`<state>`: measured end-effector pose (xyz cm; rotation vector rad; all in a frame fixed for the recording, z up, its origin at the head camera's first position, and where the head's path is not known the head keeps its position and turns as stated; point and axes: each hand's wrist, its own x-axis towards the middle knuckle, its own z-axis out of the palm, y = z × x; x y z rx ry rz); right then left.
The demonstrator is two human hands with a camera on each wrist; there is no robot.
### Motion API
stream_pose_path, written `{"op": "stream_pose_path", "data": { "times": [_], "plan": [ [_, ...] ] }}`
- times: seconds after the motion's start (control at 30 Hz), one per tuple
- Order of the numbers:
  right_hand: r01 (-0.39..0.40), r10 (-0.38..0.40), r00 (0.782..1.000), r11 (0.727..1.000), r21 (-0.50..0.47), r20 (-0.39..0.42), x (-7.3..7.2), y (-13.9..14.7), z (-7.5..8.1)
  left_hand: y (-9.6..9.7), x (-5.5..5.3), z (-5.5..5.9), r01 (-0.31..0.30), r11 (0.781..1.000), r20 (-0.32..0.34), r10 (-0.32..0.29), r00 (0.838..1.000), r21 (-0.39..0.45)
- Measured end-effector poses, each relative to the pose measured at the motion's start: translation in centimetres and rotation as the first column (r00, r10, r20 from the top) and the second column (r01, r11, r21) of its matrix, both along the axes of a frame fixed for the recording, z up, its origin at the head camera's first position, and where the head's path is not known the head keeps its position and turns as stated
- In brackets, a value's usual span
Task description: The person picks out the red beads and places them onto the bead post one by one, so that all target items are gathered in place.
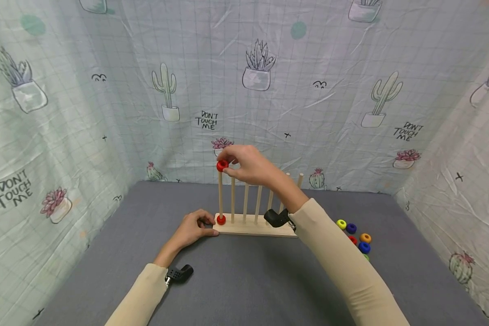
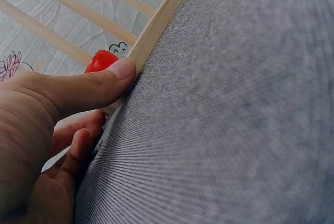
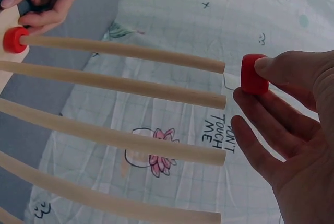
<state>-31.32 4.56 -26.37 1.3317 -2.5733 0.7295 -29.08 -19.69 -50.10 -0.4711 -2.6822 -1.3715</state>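
Note:
My right hand (image 1: 250, 165) pinches a red ring (image 1: 219, 169) between thumb and fingers, over the top of the leftmost peg (image 1: 220, 194). In the right wrist view, a small gap separates this held ring (image 3: 254, 81) from the peg's tip. Another red ring (image 1: 221, 221) sits around the foot of that same peg, down at the wooden base (image 1: 238, 230). My left hand (image 1: 193, 226) holds the base's left end, its thumb (image 2: 107, 85) pressed along the front edge. The remaining pegs carry no rings where they show; the right forearm hides part of the rack.
To the right on the grey cloth (image 1: 236, 280) lie several loose rings, among them a yellow ring (image 1: 339, 225), an orange ring (image 1: 365, 242) and a blue ring (image 1: 364, 250); the right sleeve partly covers some. A patterned curtain (image 1: 228, 99) hangs behind the rack and along both sides.

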Motion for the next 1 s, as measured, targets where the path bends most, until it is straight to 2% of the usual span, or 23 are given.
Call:
{"op": "stream_pose_path", "data": {
  "times": [0.43, 0.73, 1.0],
  "plan": [
    [0.002, -0.002, 0.999, 1.0, 0.014, 0.047, -0.88, -0.48, -0.47, 0.09, 0.15, 0.02, -0.012, 1.0, 0.001, 0.012, 1.0, -0.01],
    [0.009, -0.012, 0.998, 0.999, 0.044, 0.068, -0.98, -0.55, -0.87, 0.15, 0.13, 0.02, -0.009, 1.0, 0.007, 0.009, 1.0, -0.008],
    [-0.002, -0.001, 0.997, 0.999, 0.033, 0.083, -0.88, -0.58, -0.89, 0.15, 0.22, 0.05, -0.015, 1.0, 0.005, 0.015, 1.0, -0.01]
  ]
}}
